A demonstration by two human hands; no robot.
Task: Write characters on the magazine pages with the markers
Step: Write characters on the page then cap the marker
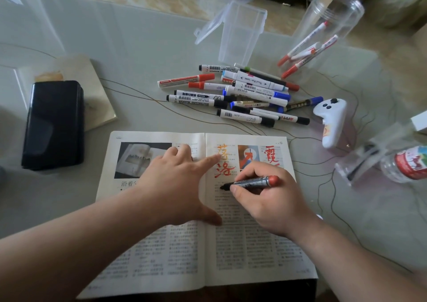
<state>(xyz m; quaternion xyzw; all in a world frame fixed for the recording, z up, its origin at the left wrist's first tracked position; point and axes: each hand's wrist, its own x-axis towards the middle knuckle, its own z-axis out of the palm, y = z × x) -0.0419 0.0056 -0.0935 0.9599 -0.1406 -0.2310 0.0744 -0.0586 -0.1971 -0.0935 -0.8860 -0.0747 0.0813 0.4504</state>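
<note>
1. Red-capped marker [253,182] sat pinched in the right grip [265,200], curled tight round it, black tip at the right page of the magazine [184,251].
2. Left grip [178,186] was spread flat on the pages, holding nothing.
3. That magazine lay open on the worktop [138,47], spare markers [231,93] piled behind.

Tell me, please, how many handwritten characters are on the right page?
3: an upper orange character and a lower orange character beside the fold, a red character top right; the right hand may hide more.
</note>
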